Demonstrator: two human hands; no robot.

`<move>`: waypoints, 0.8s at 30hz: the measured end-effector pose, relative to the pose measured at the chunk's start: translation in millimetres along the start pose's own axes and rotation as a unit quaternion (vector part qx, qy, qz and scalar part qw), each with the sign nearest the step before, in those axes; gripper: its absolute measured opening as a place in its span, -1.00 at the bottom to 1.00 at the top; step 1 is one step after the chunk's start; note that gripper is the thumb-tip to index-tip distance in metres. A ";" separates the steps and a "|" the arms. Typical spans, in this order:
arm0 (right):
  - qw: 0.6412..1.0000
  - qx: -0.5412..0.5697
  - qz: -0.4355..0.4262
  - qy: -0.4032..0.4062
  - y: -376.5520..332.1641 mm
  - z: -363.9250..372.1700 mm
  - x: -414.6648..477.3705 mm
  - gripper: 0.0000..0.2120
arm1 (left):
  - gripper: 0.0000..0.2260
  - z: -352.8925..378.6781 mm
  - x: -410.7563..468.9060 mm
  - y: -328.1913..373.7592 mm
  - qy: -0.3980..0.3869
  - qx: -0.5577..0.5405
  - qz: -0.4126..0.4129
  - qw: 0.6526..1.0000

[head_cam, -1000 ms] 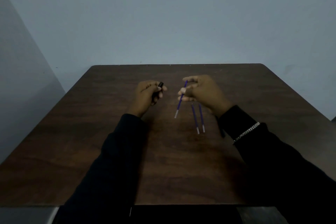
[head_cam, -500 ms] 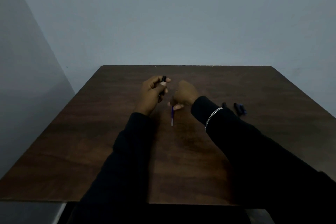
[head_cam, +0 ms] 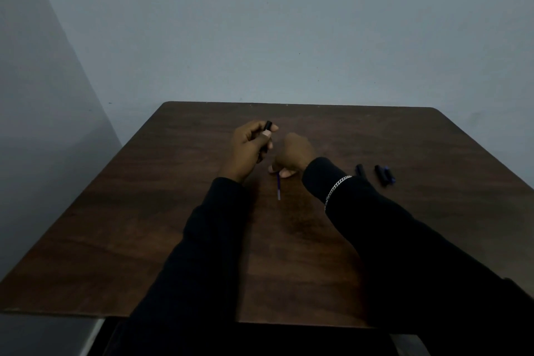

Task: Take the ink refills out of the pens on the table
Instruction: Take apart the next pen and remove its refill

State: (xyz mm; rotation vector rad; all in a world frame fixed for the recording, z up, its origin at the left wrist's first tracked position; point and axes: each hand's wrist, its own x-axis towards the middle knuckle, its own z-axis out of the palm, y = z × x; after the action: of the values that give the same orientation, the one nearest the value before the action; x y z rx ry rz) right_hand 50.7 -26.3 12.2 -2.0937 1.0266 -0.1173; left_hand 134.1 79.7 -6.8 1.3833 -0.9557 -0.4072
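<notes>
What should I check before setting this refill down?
1. Refill out of the barrel: ok.
2. Right hand pinches the refill: ok.
3. Left hand holds the barrel: ok.
4. Refill tip touching the table: cannot tell.
5. Pen parts on the right lie apart from both hands: ok.
</notes>
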 end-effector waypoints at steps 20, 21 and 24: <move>0.990 -0.106 0.034 0.082 53.0 -95.7 -58.8 -0.85 | -0.79 40.4 -11.7 1.5 -0.099 0.024 0.011 0.995; 0.990 -0.109 0.042 0.080 55.1 -91.8 -59.2 -0.86 | -0.79 42.3 -12.5 1.0 -0.108 0.023 0.013 0.994; 0.987 -0.119 0.063 0.091 58.7 -78.3 -59.9 -0.92 | -0.78 45.3 -14.0 0.1 -0.117 0.018 0.012 0.993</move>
State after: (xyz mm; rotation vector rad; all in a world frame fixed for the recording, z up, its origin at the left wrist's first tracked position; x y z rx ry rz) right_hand -57.3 -53.3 40.3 -2.2557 1.3376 -0.1299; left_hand 91.4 61.2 -15.6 1.3759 -1.1747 -0.5460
